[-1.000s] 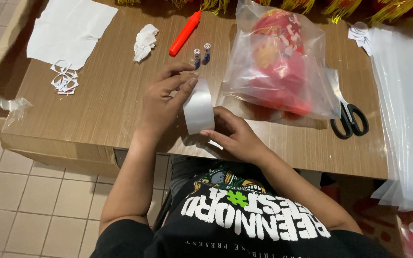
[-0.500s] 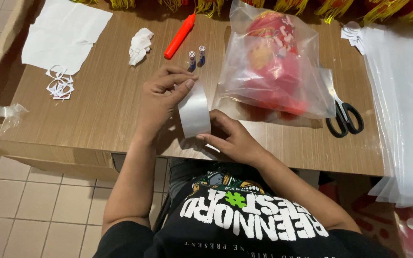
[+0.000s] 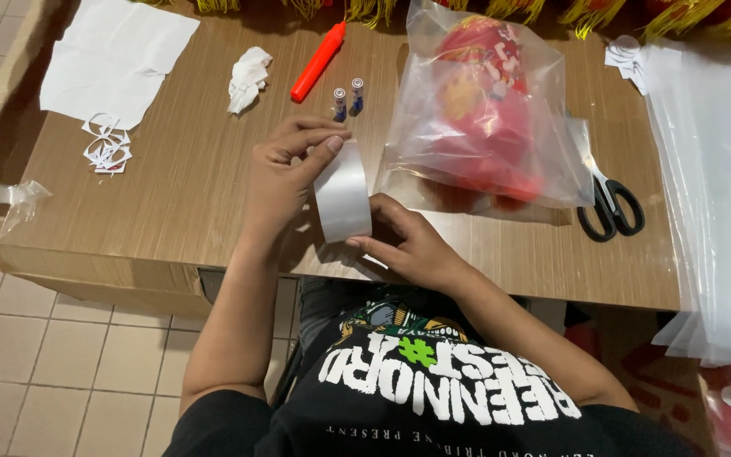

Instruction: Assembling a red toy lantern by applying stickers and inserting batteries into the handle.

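Tape strip now longer btwn hands — red-toy bag just right.

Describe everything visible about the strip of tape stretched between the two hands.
The strip of tape is broad, glossy and translucent grey-white, catching the light. It is pulled flat and taut, running slightly slanted above the near edge of the wooden table. The left hand pinches its far end between thumb and fingers; the right hand grips its near end, where the roll is mostly hidden. It touches nothing else and lies just left of the clear plastic bag holding a red toy.
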